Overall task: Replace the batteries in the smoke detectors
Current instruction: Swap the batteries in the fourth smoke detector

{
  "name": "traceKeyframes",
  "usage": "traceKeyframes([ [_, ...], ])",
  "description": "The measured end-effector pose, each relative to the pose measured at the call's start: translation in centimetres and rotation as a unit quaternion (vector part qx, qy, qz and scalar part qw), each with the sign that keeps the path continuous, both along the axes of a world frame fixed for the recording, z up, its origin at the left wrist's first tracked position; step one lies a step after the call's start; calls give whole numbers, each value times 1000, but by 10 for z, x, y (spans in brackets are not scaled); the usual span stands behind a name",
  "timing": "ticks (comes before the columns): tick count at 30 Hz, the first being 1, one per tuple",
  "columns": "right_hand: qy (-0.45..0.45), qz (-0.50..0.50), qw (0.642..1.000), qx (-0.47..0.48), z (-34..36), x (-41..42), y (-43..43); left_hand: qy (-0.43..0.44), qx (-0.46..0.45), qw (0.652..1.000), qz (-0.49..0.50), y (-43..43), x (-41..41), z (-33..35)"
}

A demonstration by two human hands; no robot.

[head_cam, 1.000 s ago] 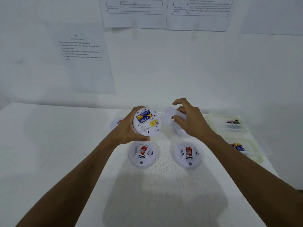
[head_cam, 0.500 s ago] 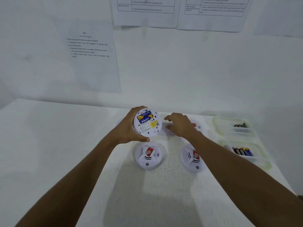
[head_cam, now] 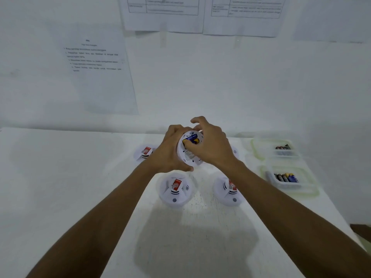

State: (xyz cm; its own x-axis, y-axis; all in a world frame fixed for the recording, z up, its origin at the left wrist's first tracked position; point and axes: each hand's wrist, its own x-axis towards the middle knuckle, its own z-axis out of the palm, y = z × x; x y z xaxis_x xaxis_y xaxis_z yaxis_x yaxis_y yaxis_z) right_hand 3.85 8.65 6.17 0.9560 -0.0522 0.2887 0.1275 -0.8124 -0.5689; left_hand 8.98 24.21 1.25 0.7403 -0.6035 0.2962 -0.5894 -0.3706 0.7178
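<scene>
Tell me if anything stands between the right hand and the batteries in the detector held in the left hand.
Nothing visible does. The left hand holds the smoke detector with its back toward the camera. Its compartment is uncovered, and the thumb of the right hand is at the exposed batteries.

Printed sheets (head_cam: pixel 96 73) hang on the wall (head_cam: pixel 220 81) above the table (head_cam: pixel 60 173).

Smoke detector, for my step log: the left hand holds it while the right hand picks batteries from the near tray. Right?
No. The head view shows the right hand at the battery in the held smoke detector, not the near tray; the left hand holds it.
</scene>
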Motion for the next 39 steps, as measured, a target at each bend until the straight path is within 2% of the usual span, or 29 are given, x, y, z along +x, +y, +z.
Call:
traceKeyframes([
  [9, -22, -74, 997, -24, 1, -20, 21, -8, 9, 1000, -17, 4, -4, -2],
  [17, -58, -166, 984, 11, -6, -42, 10, -11, 34, 996, -78, -5, -13, -5],
  [23, -54, -130, 990, -30, -1, -57, -25, -5, 11, 997, -80, -47, -30, 5],
  [31, -48, -133, 990, -8, -4, -74, -80, 20, 31, 998, -54, -109, -58, 6],
  [35, -58, -86, 994, -28, -12, -83, -110, 43, 32, 998, -32, -129, -63, -4],
  [39, -102, -8, 994, -34, -21, -84, -141, 67, -7, 997, -27, -144, -72, -6],
])
